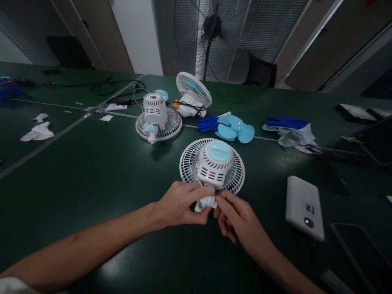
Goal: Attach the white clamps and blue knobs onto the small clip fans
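A small white fan [216, 163] lies grille-down on the dark green table, its motor housing upward with a light-blue cap on top. Its white neck joint [206, 203] points toward me. My left hand [186, 204] is closed around that neck, thumb and fingers on either side. On the right side of the same joint, my right hand [234, 214] pinches with thumb and forefinger; whatever lies between those fingertips is hidden. The other fingers of the right hand are curled below.
Behind stand a second face-down fan [156, 114] and a tilted fan [192, 96]. Light-blue fan blades [235, 128] rest beside blue gloves [208, 123]. More gloves [288, 124] lie at right, with a white device [304, 206] nearer. Crumpled white scraps [38, 131] are at left.
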Available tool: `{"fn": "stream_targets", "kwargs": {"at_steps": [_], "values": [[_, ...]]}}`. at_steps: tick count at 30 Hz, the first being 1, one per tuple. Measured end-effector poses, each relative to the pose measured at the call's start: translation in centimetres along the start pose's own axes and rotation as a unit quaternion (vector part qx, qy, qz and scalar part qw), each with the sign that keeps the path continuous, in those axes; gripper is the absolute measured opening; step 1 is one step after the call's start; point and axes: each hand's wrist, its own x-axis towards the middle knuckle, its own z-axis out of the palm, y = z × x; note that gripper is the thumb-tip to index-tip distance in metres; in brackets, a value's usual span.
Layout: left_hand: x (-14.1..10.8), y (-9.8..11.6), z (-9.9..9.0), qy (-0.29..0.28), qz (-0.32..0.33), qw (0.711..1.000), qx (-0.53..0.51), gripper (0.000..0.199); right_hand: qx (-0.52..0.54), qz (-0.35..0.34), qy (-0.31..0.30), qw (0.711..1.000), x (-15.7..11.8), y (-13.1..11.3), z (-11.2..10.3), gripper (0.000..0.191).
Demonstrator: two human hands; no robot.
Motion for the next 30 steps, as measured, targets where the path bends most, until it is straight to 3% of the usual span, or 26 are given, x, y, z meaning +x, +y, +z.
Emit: {"fn": "stream_targets", "kwargs": {"at_steps": [1,3,5,7,9,11,12,13,15,17,19,22,25,26,28,30], "values": [[0.0,0.0,0.0,0.002,-0.001,1.000,0.000,0.039,-0.078,-0.064,0.035,0.994,0.0,0.3,-0.2,0.032],[0.1,0.0,-0.1,0.004,0.000,1.000,0.000,0.040,-0.219,-0.183,0.095,0.954,-0.1,0.8,-0.5,0.028],[0.1,0.1,-0.2,0.005,0.003,1.000,-0.001,0.041,-0.259,-0.224,0.101,0.934,-0.1,0.9,-0.5,0.027],[0.2,0.1,-0.2,0.001,0.003,1.000,-0.001,0.039,-0.170,-0.160,0.067,0.970,0.0,0.6,-0.3,0.028],[0.2,0.1,-0.2,0.000,0.003,1.000,-0.003,0.038,0.003,-0.027,0.001,1.000,0.1,0.0,0.0,0.038],[0.1,0.0,-0.2,-0.001,0.003,1.000,-0.004,0.040,0.120,0.083,-0.052,0.988,0.2,-0.4,0.2,0.044],[0.1,0.0,-0.2,-0.001,0.003,1.000,-0.004,0.040,0.118,0.093,-0.051,0.987,0.2,-0.4,0.2,0.044],[0.0,0.0,-0.1,-0.003,0.002,1.000,-0.003,0.041,0.076,0.067,-0.028,0.994,0.2,-0.3,0.1,0.041],[0.0,-0.1,-0.1,-0.005,0.001,1.000,-0.002,0.041,-0.077,-0.056,0.051,0.994,0.0,0.2,-0.3,0.030],[0.0,-0.1,-0.1,-0.003,0.001,1.000,-0.006,0.043,-0.202,-0.172,0.106,0.958,-0.2,0.6,-0.5,0.026],[0.1,0.0,-0.1,-0.001,0.001,1.000,-0.009,0.043,-0.227,-0.204,0.107,0.946,-0.3,0.6,-0.5,0.024],[0.2,0.0,-0.1,0.002,0.006,1.000,-0.006,0.039,-0.072,-0.075,0.047,0.993,-0.1,-0.1,-0.2,0.033],[0.2,0.1,-0.1,0.002,0.009,1.000,-0.012,0.040,0.088,0.080,-0.042,0.992,0.1,-0.7,0.0,0.045],[0.2,0.1,-0.1,0.000,0.006,1.000,-0.013,0.040,0.073,0.074,-0.039,0.994,0.1,-0.6,-0.1,0.043],[0.2,0.1,-0.2,-0.005,0.000,1.000,-0.011,0.039,-0.065,-0.030,0.025,0.997,0.1,-0.1,-0.4,0.036],[0.2,0.1,-0.2,-0.006,0.000,1.000,-0.012,0.040,-0.222,-0.169,0.092,0.956,0.0,0.5,-0.7,0.034]]}}
